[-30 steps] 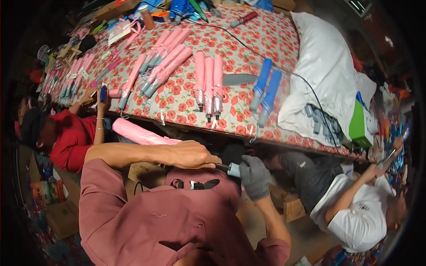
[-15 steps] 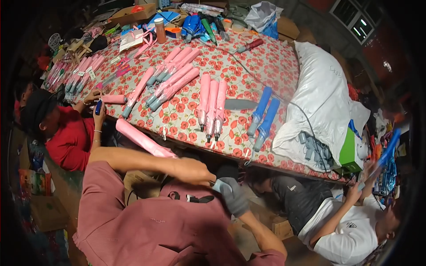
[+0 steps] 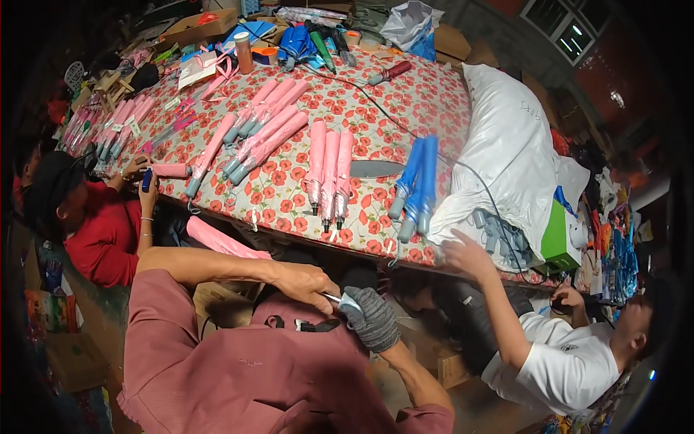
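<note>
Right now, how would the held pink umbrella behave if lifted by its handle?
The pink umbrella is probably stiff lengthwise: a thin shaft shows beside the left hand. Its smooth-looking cloth may be slippery. Being long, it might tip toward the cloth end.

You grip a grey handle (image 3: 350, 307) in your gloved right hand (image 3: 374, 322).
Your bare left hand (image 3: 305, 283) holds the shaft (image 3: 332, 297) alongside; beyond both hands, pink umbrellas (image 3: 332, 173) lie on a flowered tablecloth (image 3: 285, 181).
</note>
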